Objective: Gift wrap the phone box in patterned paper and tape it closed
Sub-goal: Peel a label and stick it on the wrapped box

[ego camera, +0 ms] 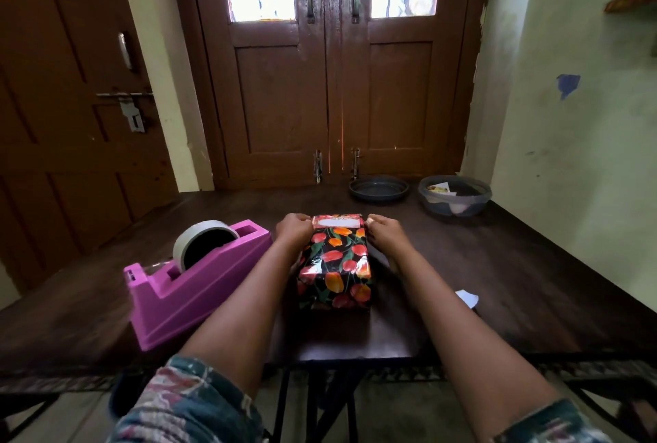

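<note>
The phone box (336, 265) lies in the middle of the dark wooden table (497, 282), covered in black glossy paper with red and orange tulips. Its far end shows a paper flap (336, 221) with its white underside up. My left hand (293, 229) grips the far left corner of the box and the paper there. My right hand (385, 231) grips the far right corner in the same way. A pink tape dispenser (192, 282) with a roll of clear tape (202, 241) stands left of the box, beside my left forearm.
At the back right of the table stand a dark round lid (378, 188) and a grey bowl (455, 195) holding paper scraps. A small white paper scrap (467, 298) lies right of my right forearm. Brown doors stand behind the table, a pale wall on the right.
</note>
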